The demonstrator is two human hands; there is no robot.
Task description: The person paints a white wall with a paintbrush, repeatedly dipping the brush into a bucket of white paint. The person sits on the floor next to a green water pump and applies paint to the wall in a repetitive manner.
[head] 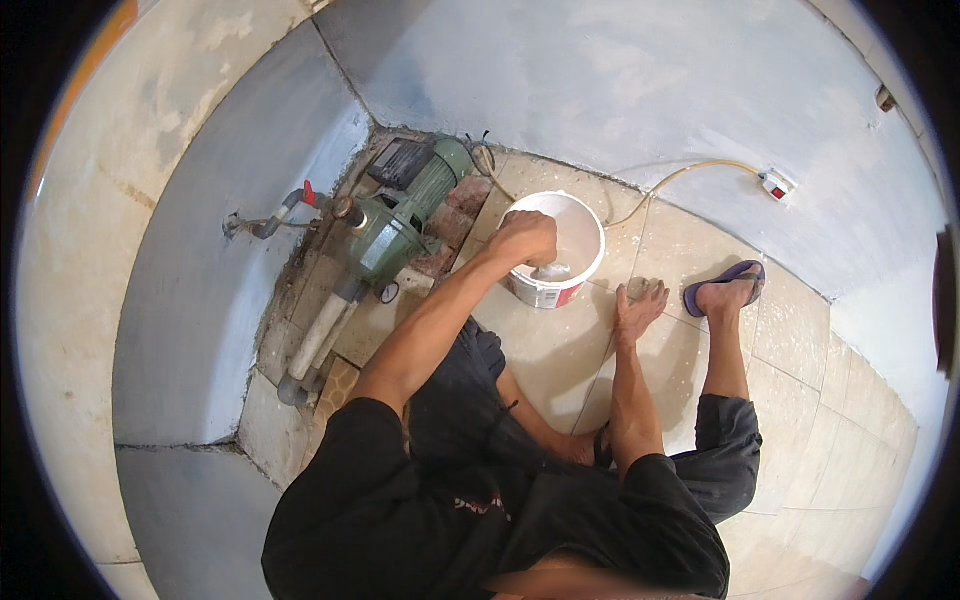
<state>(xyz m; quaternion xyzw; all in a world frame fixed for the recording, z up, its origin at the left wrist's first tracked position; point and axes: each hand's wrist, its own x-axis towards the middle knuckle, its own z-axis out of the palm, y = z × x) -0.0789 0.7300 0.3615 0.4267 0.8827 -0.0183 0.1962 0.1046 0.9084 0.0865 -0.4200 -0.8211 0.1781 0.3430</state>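
My left hand is closed in a fist over the mouth of a white plastic bucket. A white-coated tool shows below the fist inside the bucket; its handle is hidden by my fingers, and its exact kind cannot be told. Pale liquid or paste coats the bucket's inner wall, and the outside bears a printed label. My right hand rests palm down on the beige floor tiles, fingers spread, holding nothing. It lies between the bucket and my foot in a purple flip-flop.
A green electric water pump sits on bricks left of the bucket, with a pressure gauge, grey pipes and a red-handled valve. A yellow cable runs to a white switched socket by the blue-grey wall. White spatters dot the tiles.
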